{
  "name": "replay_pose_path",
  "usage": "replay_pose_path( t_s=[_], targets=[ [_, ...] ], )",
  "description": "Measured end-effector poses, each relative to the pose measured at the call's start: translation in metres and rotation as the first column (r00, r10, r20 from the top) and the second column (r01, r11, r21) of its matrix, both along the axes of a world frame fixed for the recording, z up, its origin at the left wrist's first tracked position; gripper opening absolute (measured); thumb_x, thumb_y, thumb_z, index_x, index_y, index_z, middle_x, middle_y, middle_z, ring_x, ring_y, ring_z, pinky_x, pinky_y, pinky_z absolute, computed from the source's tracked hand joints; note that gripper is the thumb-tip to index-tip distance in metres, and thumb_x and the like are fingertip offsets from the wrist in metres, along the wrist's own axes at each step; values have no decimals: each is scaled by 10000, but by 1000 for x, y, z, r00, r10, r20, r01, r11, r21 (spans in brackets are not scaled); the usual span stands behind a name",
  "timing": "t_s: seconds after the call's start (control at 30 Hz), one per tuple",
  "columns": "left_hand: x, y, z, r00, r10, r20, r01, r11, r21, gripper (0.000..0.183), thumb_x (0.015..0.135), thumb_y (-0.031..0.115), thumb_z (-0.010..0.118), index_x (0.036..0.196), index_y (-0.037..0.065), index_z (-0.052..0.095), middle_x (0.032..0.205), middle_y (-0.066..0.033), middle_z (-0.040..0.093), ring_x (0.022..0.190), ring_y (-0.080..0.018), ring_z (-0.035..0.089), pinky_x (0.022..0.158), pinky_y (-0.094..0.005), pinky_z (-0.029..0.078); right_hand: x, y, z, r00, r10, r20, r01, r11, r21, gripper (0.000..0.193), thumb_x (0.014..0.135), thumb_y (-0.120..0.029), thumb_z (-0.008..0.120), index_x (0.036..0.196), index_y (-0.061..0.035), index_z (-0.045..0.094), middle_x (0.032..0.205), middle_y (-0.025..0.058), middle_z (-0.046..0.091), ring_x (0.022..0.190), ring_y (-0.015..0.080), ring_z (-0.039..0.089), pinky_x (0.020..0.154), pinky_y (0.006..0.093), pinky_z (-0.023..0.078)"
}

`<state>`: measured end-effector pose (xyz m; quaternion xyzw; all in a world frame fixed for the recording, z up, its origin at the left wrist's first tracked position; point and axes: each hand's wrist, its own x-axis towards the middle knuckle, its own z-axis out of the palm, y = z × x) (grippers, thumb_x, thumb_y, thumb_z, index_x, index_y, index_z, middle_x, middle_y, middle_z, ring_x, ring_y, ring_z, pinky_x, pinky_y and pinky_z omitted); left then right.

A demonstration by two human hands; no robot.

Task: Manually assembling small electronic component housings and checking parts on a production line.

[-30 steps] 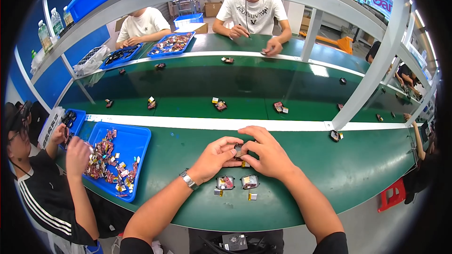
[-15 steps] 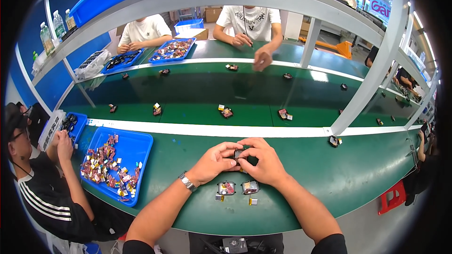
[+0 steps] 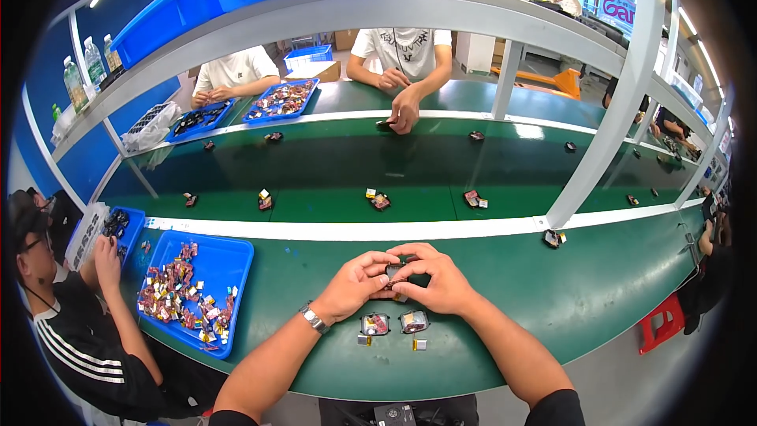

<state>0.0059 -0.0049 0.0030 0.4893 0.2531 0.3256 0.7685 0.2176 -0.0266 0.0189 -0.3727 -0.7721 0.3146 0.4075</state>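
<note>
Over the green bench (image 3: 520, 300), my left hand (image 3: 355, 285) and my right hand (image 3: 438, 279) meet around a small dark watch case (image 3: 393, 270). Fingers and thumbs of both hands grip its edges, covering most of it. Just below my hands lie two open watch cases, the left one (image 3: 375, 324) showing red and pale parts inside and the right one (image 3: 413, 321) showing pale parts and some red. A small silver battery with a yellow edge hangs out below each: the left battery (image 3: 364, 341) and the right battery (image 3: 419, 344).
To the left stands a blue tray (image 3: 246, 256) heaped with small circuit parts and batteries, beside a seated co-worker (image 3: 71, 323). Beyond a white rail (image 3: 347, 230), a green conveyor (image 3: 315, 166) carries several watch pieces. One assembly (image 3: 553, 238) rests near the grey post (image 3: 603, 126).
My hands keep their grip on the watch case, which now shows its pale inside more. Across the conveyor, a co-worker's hand has come down onto a watch piece. The whole view has shifted slightly.
</note>
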Motion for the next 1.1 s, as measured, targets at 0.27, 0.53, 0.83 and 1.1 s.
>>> replay_pose_path(
  t_s=[0.27, 0.53, 0.83, 1.1],
  targets=[
    [1, 0, -3, 997, 65, 38, -63, 997, -40, 285, 993, 89, 537, 1274, 52, 504, 1190, -83, 593, 1099, -177, 609, 940, -358, 544, -14, -8, -3, 973, -228, 21, 222, 962, 161, 97, 780, -111, 745, 875, -90, 745, 1193, 59, 650, 1205, 280, 539, 996, 405, 458],
    [-1, 3, -11, 992, 39, 116, -30, 997, -75, 279, 1003, 122, 530, 1272, 49, 508, 1176, -88, 589, 1091, -193, 613, 961, -375, 538, -12, -8, -5, 983, -185, -10, 185, 980, 71, 131, 793, -118, 742, 923, -105, 753, 1206, 55, 648, 1195, 278, 542, 1000, 392, 446],
    [-2, 4, -14, 993, 50, 104, -43, 997, -65, 284, 998, 101, 534, 1272, 34, 505, 1167, -88, 597, 1084, -184, 617, 966, -384, 538, -15, -8, -8, 978, -203, 38, 198, 974, 107, 171, 801, -109, 731, 971, -102, 747, 1224, 55, 642, 1195, 280, 538, 993, 386, 450],
    [0, 1, -10, 989, 80, 126, -78, 997, -20, 282, 1011, 111, 515, 1280, 28, 508, 1260, -94, 580, 1130, -161, 595, 984, -353, 527, -22, -13, 2, 982, -189, 24, 182, 968, 172, 211, 786, -83, 740, 997, -87, 735, 1258, 61, 622, 1202, 294, 535, 1003, 389, 446]
  ],
)
